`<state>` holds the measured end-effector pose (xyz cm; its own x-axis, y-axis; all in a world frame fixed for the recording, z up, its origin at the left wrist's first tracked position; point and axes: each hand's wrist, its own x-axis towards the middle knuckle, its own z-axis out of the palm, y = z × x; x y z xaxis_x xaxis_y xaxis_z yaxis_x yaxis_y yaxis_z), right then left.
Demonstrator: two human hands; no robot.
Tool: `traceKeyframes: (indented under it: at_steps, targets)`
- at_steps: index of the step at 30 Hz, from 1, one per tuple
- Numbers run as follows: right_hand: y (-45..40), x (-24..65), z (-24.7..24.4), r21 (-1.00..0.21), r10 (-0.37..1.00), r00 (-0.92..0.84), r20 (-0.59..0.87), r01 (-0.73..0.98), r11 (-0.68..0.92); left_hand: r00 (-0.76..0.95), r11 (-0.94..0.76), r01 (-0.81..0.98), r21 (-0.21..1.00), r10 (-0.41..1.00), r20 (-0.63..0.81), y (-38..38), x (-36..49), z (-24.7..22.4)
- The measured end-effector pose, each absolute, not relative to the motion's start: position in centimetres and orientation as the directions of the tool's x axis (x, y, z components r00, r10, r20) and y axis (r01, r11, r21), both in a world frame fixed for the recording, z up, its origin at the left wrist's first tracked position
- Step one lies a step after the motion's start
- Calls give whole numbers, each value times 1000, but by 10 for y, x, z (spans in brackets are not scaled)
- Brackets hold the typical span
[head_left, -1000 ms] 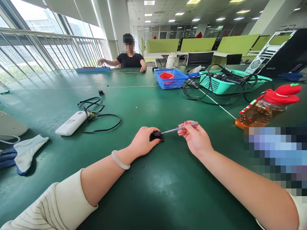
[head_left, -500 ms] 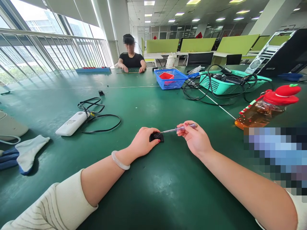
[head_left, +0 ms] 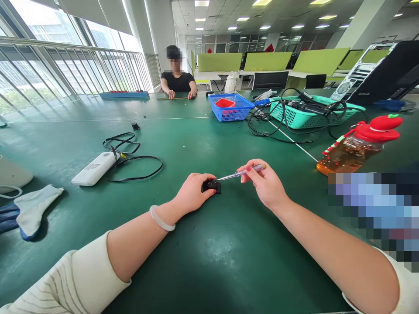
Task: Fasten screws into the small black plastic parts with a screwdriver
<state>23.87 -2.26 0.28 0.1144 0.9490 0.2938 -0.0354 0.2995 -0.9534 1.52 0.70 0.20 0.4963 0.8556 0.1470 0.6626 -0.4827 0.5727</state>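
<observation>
Thumb and fingers of my left hand [head_left: 194,192] grip a small black block-like part [head_left: 211,186] against the green table [head_left: 209,270]; its exact kind is too small to make out. My right hand [head_left: 263,183] is closed around the clear handle of a screwdriver [head_left: 244,172]. The thin metal shaft slopes down to the left, and its tip meets the top of the black part near my left fingers. Whether the tip sits in a screw or hole cannot be seen.
Left of my hands lie a white power bank [head_left: 94,169] with a black cable and a glove [head_left: 37,211]. A blue basket [head_left: 231,108], a green basket [head_left: 304,117] with cables and a red-lidded bottle [head_left: 358,148] stand to the right. Across the table sits a person [head_left: 178,80].
The screwdriver's handle end is raised slightly, so the shaft tilts more steeply toward the black part. The whole view has shifted a little; my left hand keeps its hold.
</observation>
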Motion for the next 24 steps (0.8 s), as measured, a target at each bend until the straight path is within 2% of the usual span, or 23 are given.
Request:
traceKeyframes:
  at_steps: [6,16,24]
  targets:
    - [-11,238,-5,-961,974,205,91,-239,140,483,-461,665,587,865,132,7,15,2]
    - [-10,240,-11,-917,984,167,-58,-399,14,495,-451,653,608,862,108,6,16,3]
    - [-14,242,-8,-903,990,135,-46,-429,16,507,-471,657,589,854,117,5,16,5]
